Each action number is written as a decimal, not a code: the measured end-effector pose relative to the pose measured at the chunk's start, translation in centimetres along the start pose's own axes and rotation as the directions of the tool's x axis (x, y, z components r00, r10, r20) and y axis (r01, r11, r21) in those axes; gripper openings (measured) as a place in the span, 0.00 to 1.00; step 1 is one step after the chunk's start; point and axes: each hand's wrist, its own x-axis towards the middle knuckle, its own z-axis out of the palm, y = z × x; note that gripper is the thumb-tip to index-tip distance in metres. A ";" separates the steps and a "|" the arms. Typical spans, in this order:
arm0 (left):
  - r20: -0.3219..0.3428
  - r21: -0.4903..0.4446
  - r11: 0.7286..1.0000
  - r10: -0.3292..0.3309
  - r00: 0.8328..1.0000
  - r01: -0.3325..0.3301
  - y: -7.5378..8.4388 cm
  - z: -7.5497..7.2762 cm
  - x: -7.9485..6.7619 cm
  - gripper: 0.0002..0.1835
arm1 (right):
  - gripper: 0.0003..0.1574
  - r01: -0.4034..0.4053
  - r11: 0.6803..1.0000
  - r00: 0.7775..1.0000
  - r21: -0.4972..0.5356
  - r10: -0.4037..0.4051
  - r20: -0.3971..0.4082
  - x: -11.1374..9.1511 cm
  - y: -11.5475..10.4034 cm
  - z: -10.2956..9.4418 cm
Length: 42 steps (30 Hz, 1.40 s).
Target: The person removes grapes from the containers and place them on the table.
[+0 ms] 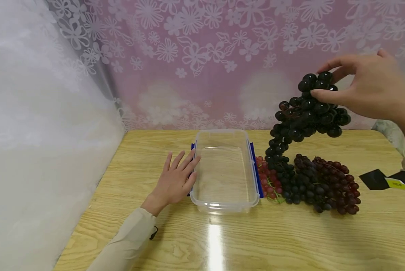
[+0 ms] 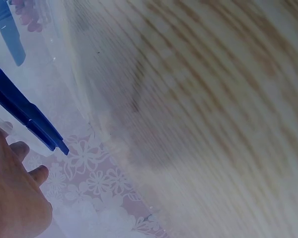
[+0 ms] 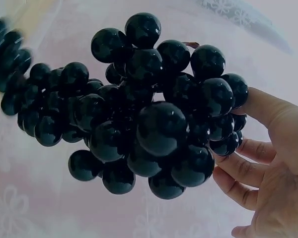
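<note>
My right hand (image 1: pixel 375 86) is raised at the right and pinches the upper end of a bunch of shiny black grapes (image 1: pixel 311 116) between thumb and fingers. The bunch hangs down leftward, its lower tail overlapping other grapes in the head view. In the right wrist view, the thumb and fingers of the right hand (image 3: pixel 278 163) grip the side of the black grapes (image 3: pixel 161 129). My left hand (image 1: pixel 176 180) lies with spread fingers against the left edge of a clear plastic box (image 1: pixel 222 205) with blue side latches. The left wrist view shows a blue latch (image 2: pixel 27 109) beside that hand (image 2: pixel 15 198).
Red grapes (image 1: pixel 266 178) lie close beside the box's right side. Dark blackish grapes (image 1: pixel 307 188) and dark red grapes (image 1: pixel 346 188) lie farther right on the wooden table (image 1: pixel 175 241). A flowered pink curtain (image 1: pixel 195 75) hangs behind the table, and white sheeting (image 1: pixel 46 131) covers the left side.
</note>
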 end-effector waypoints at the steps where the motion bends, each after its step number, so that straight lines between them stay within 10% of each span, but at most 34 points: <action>1: 0.000 -0.003 1.000 -0.001 1.000 0.001 0.0 0.0 0.0 0.29 | 0.30 -0.011 1.000 1.000 -0.011 0.011 -0.004 -0.1 0.4 -0.1; 9: -0.021 -0.014 1.000 -0.004 1.000 0.004 -0.4 0.0 -0.2 0.28 | 0.31 -0.157 0.985 0.987 -0.078 0.154 -0.037 -0.4 3.5 -0.1; 15: -0.024 -0.012 1.000 -0.010 1.000 0.010 -0.6 0.1 -0.3 0.29 | 0.31 -0.261 0.964 0.956 0.060 0.266 -0.125 -0.4 6.3 0.7; 28: -0.018 -0.030 1.000 -0.003 1.000 0.002 -0.4 0.3 -0.3 0.29 | 0.28 -0.302 0.931 0.908 0.204 0.346 -0.238 -0.6 10.5 3.7; 36: -0.036 -0.037 0.999 0.011 0.999 -0.012 -0.2 0.4 0.0 0.30 | 0.31 -0.379 0.901 0.840 0.211 0.431 -0.330 -1.0 12.0 5.0; 42: -0.037 -0.038 0.999 0.006 0.999 -0.007 -0.1 0.4 0.1 0.30 | 0.32 -0.405 0.893 0.836 0.196 0.449 -0.316 -1.7 15.1 6.7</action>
